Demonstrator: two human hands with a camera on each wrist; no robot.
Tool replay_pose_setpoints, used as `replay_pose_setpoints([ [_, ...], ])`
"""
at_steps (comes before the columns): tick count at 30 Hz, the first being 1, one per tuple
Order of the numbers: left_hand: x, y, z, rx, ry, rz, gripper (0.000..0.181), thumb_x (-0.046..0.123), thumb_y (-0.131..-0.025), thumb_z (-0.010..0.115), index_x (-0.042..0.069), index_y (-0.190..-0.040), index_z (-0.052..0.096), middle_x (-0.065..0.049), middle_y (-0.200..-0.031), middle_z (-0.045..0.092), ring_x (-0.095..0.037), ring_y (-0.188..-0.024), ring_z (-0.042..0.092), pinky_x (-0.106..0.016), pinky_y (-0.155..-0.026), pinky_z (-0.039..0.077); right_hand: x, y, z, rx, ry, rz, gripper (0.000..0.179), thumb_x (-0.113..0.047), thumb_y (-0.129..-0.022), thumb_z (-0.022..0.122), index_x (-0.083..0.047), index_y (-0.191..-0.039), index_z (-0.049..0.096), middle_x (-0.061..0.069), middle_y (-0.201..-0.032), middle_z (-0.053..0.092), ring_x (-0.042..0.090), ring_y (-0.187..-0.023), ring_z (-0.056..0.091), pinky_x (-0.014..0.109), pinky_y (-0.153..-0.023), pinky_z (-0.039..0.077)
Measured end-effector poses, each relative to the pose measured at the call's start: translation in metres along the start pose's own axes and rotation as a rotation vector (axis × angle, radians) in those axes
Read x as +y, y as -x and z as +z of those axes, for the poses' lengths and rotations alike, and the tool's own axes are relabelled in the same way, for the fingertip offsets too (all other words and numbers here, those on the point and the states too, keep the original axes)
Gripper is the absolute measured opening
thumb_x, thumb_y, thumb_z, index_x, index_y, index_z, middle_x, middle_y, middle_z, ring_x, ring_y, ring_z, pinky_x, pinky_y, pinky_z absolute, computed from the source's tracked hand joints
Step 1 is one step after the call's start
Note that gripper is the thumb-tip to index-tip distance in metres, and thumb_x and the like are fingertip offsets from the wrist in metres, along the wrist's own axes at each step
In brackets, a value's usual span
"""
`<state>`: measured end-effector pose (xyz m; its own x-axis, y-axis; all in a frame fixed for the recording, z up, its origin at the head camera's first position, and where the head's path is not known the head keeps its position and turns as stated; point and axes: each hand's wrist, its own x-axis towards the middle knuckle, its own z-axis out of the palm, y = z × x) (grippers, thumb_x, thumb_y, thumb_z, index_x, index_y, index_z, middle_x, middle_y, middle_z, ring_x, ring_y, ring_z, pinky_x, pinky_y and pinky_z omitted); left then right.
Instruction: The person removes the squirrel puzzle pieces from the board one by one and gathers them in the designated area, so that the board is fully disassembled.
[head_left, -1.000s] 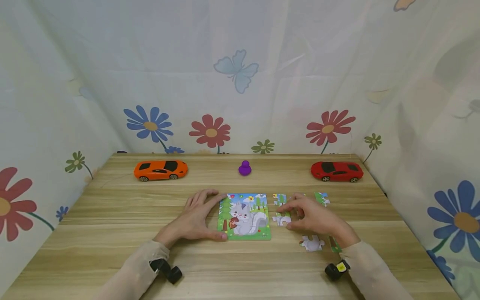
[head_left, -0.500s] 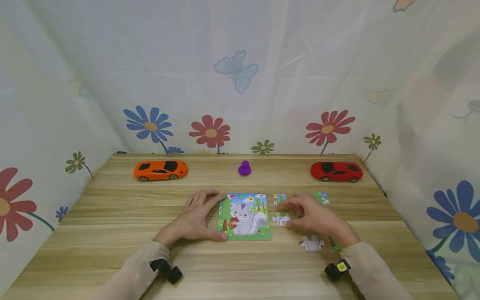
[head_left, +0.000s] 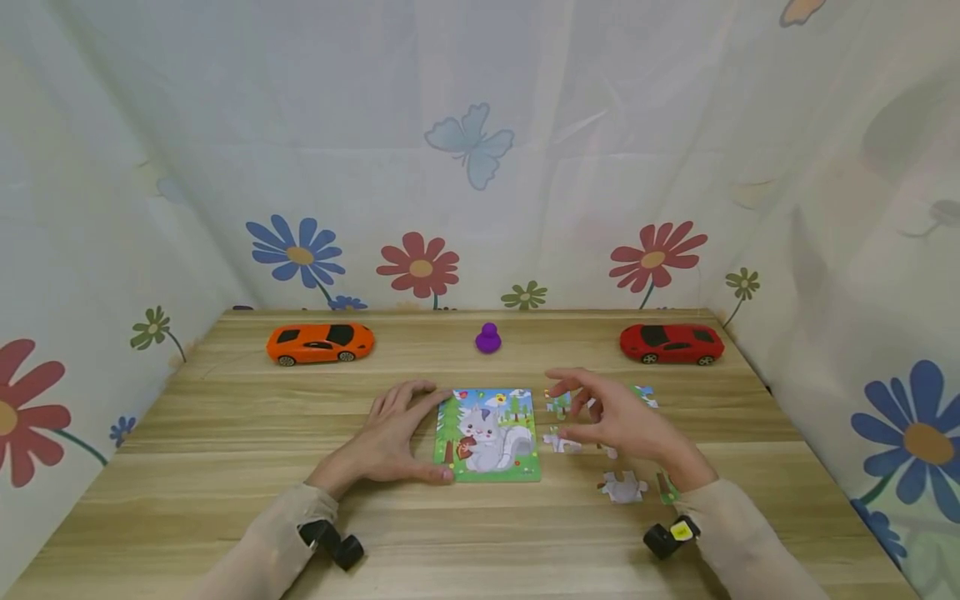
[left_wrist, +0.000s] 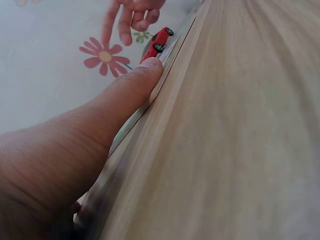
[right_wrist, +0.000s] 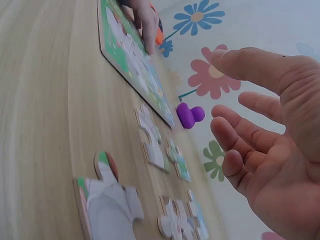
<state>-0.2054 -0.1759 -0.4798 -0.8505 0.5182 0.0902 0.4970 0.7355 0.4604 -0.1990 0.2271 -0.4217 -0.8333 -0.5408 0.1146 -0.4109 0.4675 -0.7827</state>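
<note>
A square squirrel picture board (head_left: 491,437) lies flat on the table. My left hand (head_left: 393,433) spans its left edge, with the thumb touching the lower left corner and a finger at the upper left one. Just right of the board, my right hand (head_left: 618,421) hovers over loose jigsaw pieces with nothing in its loosely bent fingers. Beneath its thumb lies a grey and white jigsaw piece (head_left: 555,442), and a blue and green one (head_left: 557,406) sits behind. Closest in the right wrist view is a mostly grey piece (right_wrist: 110,215). My right hand hides some pieces from above.
An orange toy car (head_left: 320,342) stands at the back left, a red toy car (head_left: 671,344) at the back right. Between them is a small purple knob-shaped toy (head_left: 488,339). Flower-printed cloth (head_left: 472,250) surrounds the table (head_left: 480,542) at the back and sides.
My right hand has risen off the pieces, and its thumb and fingers have spread apart. My left hand and the board stay in place.
</note>
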Motion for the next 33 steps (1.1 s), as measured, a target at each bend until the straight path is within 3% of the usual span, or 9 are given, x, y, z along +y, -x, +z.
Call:
replay_pose_setpoints([
  [8,0.001,0.001,0.000,-0.007,0.004,-0.002,0.128,0.088,-0.070,0.087,0.027,-0.173,0.042,-0.012,-0.175,0.031,-0.041,-0.160,0.027,-0.072,-0.129,0.019,-0.009,-0.008,0.013,-0.024,0.002,-0.043,0.076,-0.016,-0.094,0.092,-0.014,-0.162,0.056,0.016,-0.136,0.072,0.035,-0.101,0.068,0.031,-0.073,0.054],
  [18,0.002,0.001,-0.001,-0.006,0.000,-0.008,0.127,0.087,-0.070,0.087,0.028,-0.173,0.043,-0.012,-0.175,0.031,-0.041,-0.160,0.027,-0.073,-0.128,0.019,-0.007,-0.016,0.032,-0.078,-0.075,-0.014,0.072,-0.019,-0.093,0.093,-0.009,-0.156,0.062,0.015,-0.129,0.073,0.035,-0.100,0.061,0.027,-0.075,0.050],
  [27,0.002,0.000,-0.003,-0.011,-0.007,-0.014,0.127,0.088,-0.069,0.086,0.028,-0.173,0.043,-0.012,-0.174,0.032,-0.041,-0.160,0.027,-0.074,-0.128,0.020,-0.008,-0.017,0.045,-0.094,0.002,0.019,0.062,-0.024,-0.090,0.097,-0.008,-0.144,0.072,0.007,-0.120,0.074,0.027,-0.093,0.063,0.027,-0.074,0.052],
  [33,0.002,0.000,-0.002,-0.010,0.003,-0.018,0.128,0.090,-0.069,0.086,0.029,-0.173,0.042,-0.012,-0.175,0.031,-0.041,-0.160,0.026,-0.074,-0.129,0.018,-0.007,-0.018,0.052,-0.094,0.133,0.019,0.058,-0.026,-0.086,0.100,-0.010,-0.136,0.077,-0.001,-0.108,0.069,0.019,-0.089,0.060,0.026,-0.074,0.051],
])
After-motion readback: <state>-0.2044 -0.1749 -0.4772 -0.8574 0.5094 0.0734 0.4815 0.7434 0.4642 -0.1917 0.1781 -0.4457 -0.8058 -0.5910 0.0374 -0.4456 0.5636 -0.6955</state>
